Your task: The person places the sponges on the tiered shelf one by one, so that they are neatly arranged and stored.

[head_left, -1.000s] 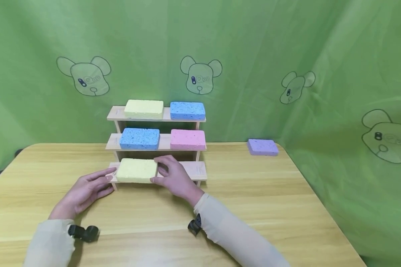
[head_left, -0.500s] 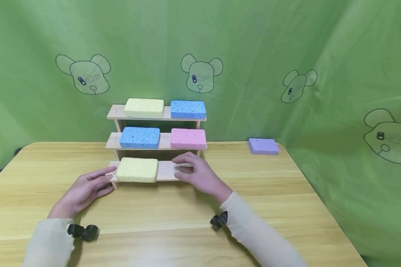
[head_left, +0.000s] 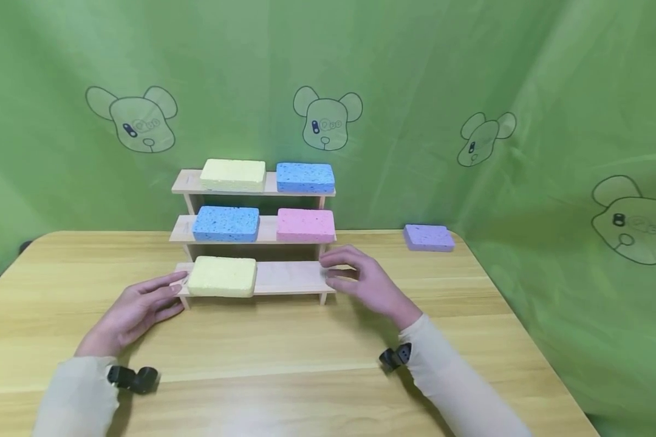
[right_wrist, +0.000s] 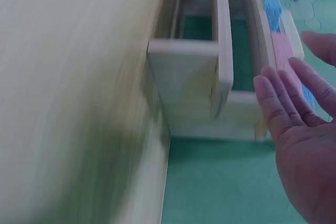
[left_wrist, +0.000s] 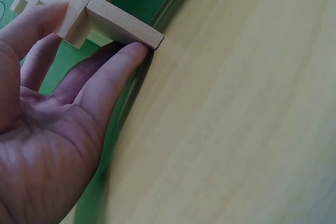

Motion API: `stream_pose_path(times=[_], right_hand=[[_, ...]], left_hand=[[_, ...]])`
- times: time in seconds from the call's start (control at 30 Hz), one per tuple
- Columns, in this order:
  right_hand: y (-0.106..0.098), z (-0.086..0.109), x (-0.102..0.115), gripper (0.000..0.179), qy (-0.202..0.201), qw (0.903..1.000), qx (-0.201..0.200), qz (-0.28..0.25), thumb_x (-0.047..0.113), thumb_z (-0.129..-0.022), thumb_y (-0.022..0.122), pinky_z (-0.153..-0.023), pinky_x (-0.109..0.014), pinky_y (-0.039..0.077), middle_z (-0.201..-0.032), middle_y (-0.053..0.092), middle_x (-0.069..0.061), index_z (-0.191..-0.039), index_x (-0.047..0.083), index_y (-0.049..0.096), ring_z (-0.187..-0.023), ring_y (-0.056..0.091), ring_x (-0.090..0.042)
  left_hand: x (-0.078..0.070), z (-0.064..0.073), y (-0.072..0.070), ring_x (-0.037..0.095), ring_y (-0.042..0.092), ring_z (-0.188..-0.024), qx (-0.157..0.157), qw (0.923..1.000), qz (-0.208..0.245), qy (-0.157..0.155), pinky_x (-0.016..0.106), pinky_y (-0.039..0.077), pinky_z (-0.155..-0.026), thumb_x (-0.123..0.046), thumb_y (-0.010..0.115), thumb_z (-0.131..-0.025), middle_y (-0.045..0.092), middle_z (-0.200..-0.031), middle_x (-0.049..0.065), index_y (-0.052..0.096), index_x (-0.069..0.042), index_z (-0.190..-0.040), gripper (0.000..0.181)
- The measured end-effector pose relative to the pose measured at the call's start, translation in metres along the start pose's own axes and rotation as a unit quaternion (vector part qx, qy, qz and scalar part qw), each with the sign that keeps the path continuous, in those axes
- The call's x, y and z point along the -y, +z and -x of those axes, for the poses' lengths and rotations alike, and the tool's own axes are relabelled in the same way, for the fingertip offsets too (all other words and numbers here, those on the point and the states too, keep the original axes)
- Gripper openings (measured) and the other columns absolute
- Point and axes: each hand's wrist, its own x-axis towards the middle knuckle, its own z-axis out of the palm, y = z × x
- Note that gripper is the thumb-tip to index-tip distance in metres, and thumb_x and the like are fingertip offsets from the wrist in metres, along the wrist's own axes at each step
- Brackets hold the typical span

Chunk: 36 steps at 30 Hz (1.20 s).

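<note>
A three-step wooden rack [head_left: 292,277] holds rectangular sponges. On its bottom step, toward the left, lies a pale yellow sponge [head_left: 222,277]. The middle step bears a blue sponge [head_left: 226,224] and a pink sponge [head_left: 305,225]; the top step bears another pale yellow sponge [head_left: 233,175] and another blue sponge [head_left: 305,178]. My left hand [head_left: 138,312] touches the rack's lower left end, with mostly straight fingers against the board and leg [left_wrist: 123,24]. My right hand [head_left: 369,282] holds nothing. Its relaxed, spread fingers are beside the bottom step's right end; contact is unclear.
A purple sponge [head_left: 429,238] lies at the table's back right corner. Green curtains [head_left: 404,91] with bear-head drawings hang behind the wooden table [head_left: 240,376] and along its right side.
My right hand has let go of the bottom-step yellow sponge and moved right along that step to its right end. The left hand has stayed at the rack's left end.
</note>
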Motion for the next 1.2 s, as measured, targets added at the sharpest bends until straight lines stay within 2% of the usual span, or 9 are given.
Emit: stream_pose_path(times=[0.17,0.27,0.47,0.57,0.77,0.93,1.03,1.2], right_hand=[[-0.020,0.006,-0.002,0.031,0.008,0.9994,-0.017,0.031,-0.005,-0.089,0.068,-0.104,-0.041,0.048,-0.127,0.056,-0.015,-0.120,-0.004,0.063,-0.119,0.054,-0.028],[-0.034,0.010,-0.004,0.033,0.015,0.9987,-0.031,0.037,-0.003,-0.088,0.070,-0.104,-0.042,0.047,-0.128,0.056,-0.014,-0.121,-0.001,0.064,-0.118,0.054,-0.029],[-0.060,0.018,-0.012,0.037,0.036,0.9978,-0.051,0.023,0.000,-0.089,0.069,-0.108,-0.049,0.042,-0.132,0.053,-0.016,-0.125,-0.006,0.060,-0.122,0.051,-0.033],[-0.070,0.022,-0.018,0.038,0.049,0.9967,-0.057,0.030,0.002,-0.090,0.070,-0.109,-0.047,0.042,-0.132,0.053,-0.016,-0.125,-0.006,0.059,-0.124,0.050,-0.032],[-0.090,0.033,-0.027,0.038,0.051,0.9956,-0.068,0.039,0.000,-0.091,0.068,-0.110,-0.045,0.041,-0.135,0.052,-0.018,-0.127,-0.007,0.058,-0.127,0.047,-0.032],[-0.102,0.040,-0.034,0.040,0.053,0.9939,-0.077,0.059,-0.002,-0.092,0.066,-0.110,-0.045,0.039,-0.138,0.051,-0.018,-0.130,-0.008,0.056,-0.129,0.046,-0.032],[-0.107,0.042,-0.037,0.041,0.054,0.9927,-0.077,0.075,0.000,-0.092,0.066,-0.111,-0.046,0.039,-0.139,0.051,-0.018,-0.131,-0.009,0.055,-0.129,0.045,-0.033],[-0.124,0.045,-0.042,0.048,0.078,0.9870,-0.100,0.099,0.010,-0.092,0.070,-0.111,-0.049,0.037,-0.140,0.049,-0.018,-0.135,-0.004,0.053,-0.130,0.043,-0.037]], left_hand=[[-0.003,0.000,0.001,0.020,0.065,-0.106,-0.006,1.0000,0.000,-0.005,0.037,0.051,-0.097,0.000,0.057,-0.098,0.065,-0.117,-0.006,0.070,-0.015,-0.119,0.029],[-0.004,0.000,0.002,0.020,0.065,-0.106,-0.007,1.0000,-0.003,-0.006,0.037,0.050,-0.098,-0.001,0.058,-0.098,0.065,-0.117,-0.006,0.070,-0.015,-0.119,0.029],[-0.004,0.001,0.002,0.020,0.065,-0.106,-0.012,0.9999,-0.008,-0.006,0.036,0.050,-0.098,-0.001,0.059,-0.097,0.066,-0.116,-0.006,0.070,-0.016,-0.119,0.028],[-0.003,0.001,0.002,0.019,0.065,-0.105,-0.011,0.9999,-0.013,-0.001,0.034,0.050,-0.098,-0.001,0.059,-0.097,0.066,-0.116,-0.008,0.070,-0.016,-0.119,0.029],[-0.003,0.000,0.003,0.017,0.065,-0.106,-0.020,0.9995,-0.025,0.002,0.032,0.050,-0.098,-0.001,0.061,-0.096,0.064,-0.117,-0.008,0.069,-0.013,-0.121,0.029],[-0.002,-0.003,0.005,0.015,0.063,-0.108,-0.029,0.9984,-0.047,0.013,0.031,0.049,-0.099,-0.002,0.062,-0.095,0.056,-0.122,-0.006,0.066,-0.008,-0.125,0.031],[-0.001,-0.003,0.005,0.015,0.064,-0.107,-0.034,0.9982,-0.046,0.019,0.030,0.050,-0.098,-0.001,0.062,-0.095,0.057,-0.122,-0.007,0.067,-0.009,-0.123,0.030],[0.001,-0.002,0.004,0.015,0.064,-0.107,-0.039,0.9980,-0.045,0.020,0.030,0.050,-0.098,-0.002,0.063,-0.095,0.056,-0.123,-0.007,0.068,-0.009,-0.123,0.029]])
